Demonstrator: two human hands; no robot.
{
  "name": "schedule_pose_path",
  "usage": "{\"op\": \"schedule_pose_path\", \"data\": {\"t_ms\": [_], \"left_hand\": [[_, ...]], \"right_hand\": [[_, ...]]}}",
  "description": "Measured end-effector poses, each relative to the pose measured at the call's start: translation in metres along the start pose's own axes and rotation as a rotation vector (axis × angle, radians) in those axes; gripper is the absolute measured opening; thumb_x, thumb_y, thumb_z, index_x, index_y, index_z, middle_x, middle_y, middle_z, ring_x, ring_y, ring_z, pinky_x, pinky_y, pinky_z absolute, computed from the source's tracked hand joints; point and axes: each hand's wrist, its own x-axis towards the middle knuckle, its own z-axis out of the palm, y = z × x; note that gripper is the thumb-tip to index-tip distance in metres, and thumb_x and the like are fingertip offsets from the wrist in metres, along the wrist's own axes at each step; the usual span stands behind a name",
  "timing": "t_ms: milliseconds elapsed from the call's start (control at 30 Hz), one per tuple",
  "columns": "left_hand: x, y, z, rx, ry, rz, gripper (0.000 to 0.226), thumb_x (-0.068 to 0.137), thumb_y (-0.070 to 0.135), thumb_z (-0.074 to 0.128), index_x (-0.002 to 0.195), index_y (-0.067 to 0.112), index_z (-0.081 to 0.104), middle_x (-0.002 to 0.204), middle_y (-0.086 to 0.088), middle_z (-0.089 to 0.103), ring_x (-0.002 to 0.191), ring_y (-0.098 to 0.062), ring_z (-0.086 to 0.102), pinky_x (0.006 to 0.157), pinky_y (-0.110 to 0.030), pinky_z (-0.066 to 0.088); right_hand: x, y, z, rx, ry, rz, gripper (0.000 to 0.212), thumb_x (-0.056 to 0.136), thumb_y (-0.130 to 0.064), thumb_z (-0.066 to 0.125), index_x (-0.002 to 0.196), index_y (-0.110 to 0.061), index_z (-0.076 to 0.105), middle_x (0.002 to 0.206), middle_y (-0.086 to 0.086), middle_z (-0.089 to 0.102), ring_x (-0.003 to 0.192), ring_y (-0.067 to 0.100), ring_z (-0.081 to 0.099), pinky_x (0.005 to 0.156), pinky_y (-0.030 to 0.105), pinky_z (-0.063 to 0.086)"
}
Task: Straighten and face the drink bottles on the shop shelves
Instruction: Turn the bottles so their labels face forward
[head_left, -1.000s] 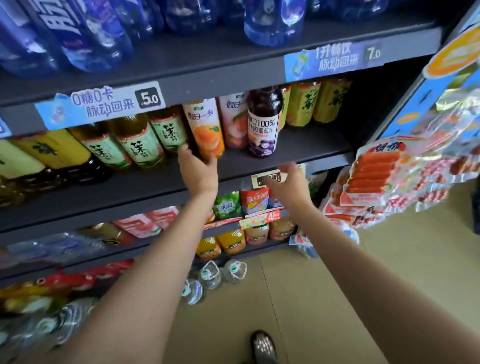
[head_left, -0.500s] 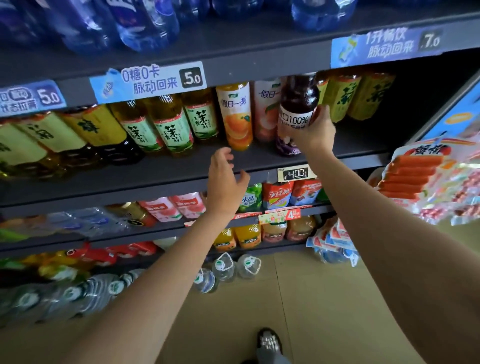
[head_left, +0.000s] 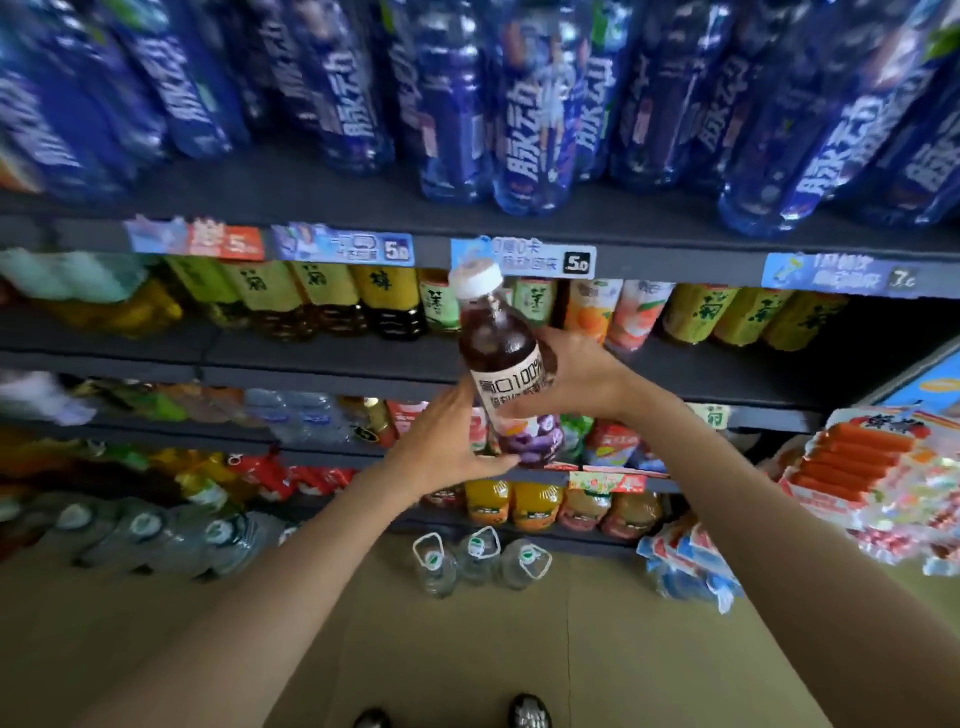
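Dark grey shop shelves (head_left: 322, 364) fill the view in tiers above a tan floor (head_left: 519, 649), and much of the scene is smeared by motion blur. Along the top tier stand tall blue bottles (head_left: 535, 130) with white lettering, and price tags (head_left: 522, 258) are fixed to the shelf edge beneath them. On the next tier down, yellow-labelled tea bottles (head_left: 387, 301) sit to the left, with an orange juice bottle (head_left: 589, 309) and a peach-coloured bottle (head_left: 636, 314) further right. Held out in front of that tier, clear of the shelf, is a dark juice bottle (head_left: 506, 364) with a white cap, a white label printed with "100%" and purple fruit pictured near its base; it tilts slightly, cap toward the upper left. The right hand (head_left: 576, 376) is wrapped around the bottle's middle from behind and from the right side, gripping it. The left hand (head_left: 447, 447) is curled at the bottle's lower left, its thumb across the bottom of the label and its fingers beside the base, so both hands are closed on the same bottle. Lower tiers hold more drinks, among them small orange bottles (head_left: 511, 504). Large clear water jugs (head_left: 475, 561) with handles stand on the floor. Packets of red sausages (head_left: 857, 467) hang at the right edge. The toes of 2 dark shoes (head_left: 527, 712) show at the bottom of the view.
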Motion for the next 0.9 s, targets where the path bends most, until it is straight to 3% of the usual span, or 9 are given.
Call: {"op": "schedule_pose_path", "data": {"t_ms": [67, 133, 200, 367, 533, 600, 700, 833, 900], "left_hand": [[-0.024, -0.004, -0.027, -0.138, 0.058, -0.013, 0.080, 0.065, 0.049, 0.077, 0.130, 0.021, 0.040, 0.120, 0.010, 0.055, 0.112, -0.009, 0.051, 0.081, -0.007, 0.034], [-0.045, -0.010, -0.060, -0.280, 0.152, -0.050, 0.072, 0.061, 0.052, 0.074, 0.121, 0.038, 0.038, 0.108, 0.025, 0.050, 0.103, 0.006, 0.048, 0.077, 0.002, 0.033], [-0.061, -0.020, -0.100, -0.356, 0.250, -0.098, 0.065, 0.058, 0.054, 0.074, 0.111, 0.045, 0.037, 0.103, 0.030, 0.047, 0.097, 0.011, 0.046, 0.074, 0.003, 0.033], [-0.094, -0.067, -0.220, -0.552, 0.427, -0.103, 0.044, 0.073, 0.027, 0.079, 0.105, 0.032, 0.049, 0.100, 0.019, 0.058, 0.086, 0.015, 0.055, 0.078, -0.007, 0.041], [-0.139, -0.118, -0.344, -0.730, 0.641, -0.023, 0.041, 0.078, -0.006, 0.068, 0.115, 0.004, 0.053, 0.109, -0.005, 0.064, 0.083, 0.011, 0.061, 0.075, -0.008, 0.046], [-0.163, -0.140, -0.388, -0.712, 0.661, -0.015, 0.043, 0.076, -0.009, 0.069, 0.112, 0.009, 0.054, 0.107, -0.001, 0.065, 0.085, 0.007, 0.063, 0.076, -0.011, 0.047], [-0.194, -0.177, -0.445, -0.686, 0.689, -0.026, 0.032, 0.076, -0.006, 0.069, 0.098, 0.016, 0.060, 0.084, 0.016, 0.068, 0.073, 0.012, 0.063, 0.065, -0.006, 0.047], [-0.213, -0.227, -0.504, -0.706, 0.825, -0.052, 0.024, 0.078, 0.002, 0.070, 0.085, 0.023, 0.061, 0.065, 0.025, 0.065, 0.062, 0.016, 0.060, 0.056, -0.003, 0.044], [-0.215, -0.253, -0.529, -0.710, 0.872, -0.070, 0.024, 0.078, 0.005, 0.071, 0.082, 0.026, 0.061, 0.065, 0.025, 0.065, 0.061, 0.016, 0.059, 0.055, -0.003, 0.043]], "right_hand": [[0.014, -0.044, 0.005, 0.004, -0.102, -0.030, 0.059, 0.057, -0.037, 0.085, 0.106, -0.020, 0.057, 0.092, -0.016, 0.063, 0.080, -0.005, 0.057, 0.068, 0.006, 0.043], [0.031, -0.089, 0.013, -0.003, -0.157, -0.064, 0.055, 0.059, -0.039, 0.084, 0.104, -0.021, 0.059, 0.098, -0.010, 0.065, 0.088, 0.005, 0.061, 0.079, 0.020, 0.049], [0.050, -0.138, 0.022, 0.011, -0.168, -0.105, 0.038, 0.064, -0.037, 0.082, 0.094, -0.028, 0.058, 0.094, -0.011, 0.065, 0.087, 0.006, 0.061, 0.075, 0.021, 0.048], [0.102, -0.270, 0.067, 0.069, -0.065, -0.258, 0.035, 0.067, -0.035, 0.082, 0.079, -0.021, 0.052, 0.075, -0.009, 0.057, 0.069, 0.007, 0.053, 0.060, 0.019, 0.038], [0.139, -0.394, 0.128, 0.184, -0.022, -0.390, 0.046, 0.069, -0.018, 0.082, 0.103, -0.009, 0.053, 0.095, 0.002, 0.062, 0.083, 0.013, 0.056, 0.074, 0.024, 0.045], [0.154, -0.437, 0.148, 0.216, -0.052, -0.422, 0.044, 0.073, -0.016, 0.078, 0.108, -0.009, 0.053, 0.105, 0.006, 0.064, 0.092, 0.014, 0.059, 0.084, 0.030, 0.048], [0.180, -0.491, 0.171, 0.319, -0.107, -0.456, 0.019, 0.085, -0.027, 0.063, 0.097, -0.013, 0.063, 0.104, 0.006, 0.068, 0.085, 0.005, 0.061, 0.079, 0.019, 0.049], [0.224, -0.556, 0.188, 0.538, -0.057, -0.452, 0.052, 0.083, -0.053, 0.052, 0.093, -0.005, 0.068, 0.089, 0.008, 0.073, 0.077, 0.015, 0.069, 0.072, 0.024, 0.056], [0.249, -0.587, 0.201, 0.542, -0.042, -0.506, 0.049, 0.084, -0.053, 0.052, 0.091, -0.006, 0.067, 0.084, 0.007, 0.073, 0.073, 0.017, 0.069, 0.066, 0.025, 0.056]]}}
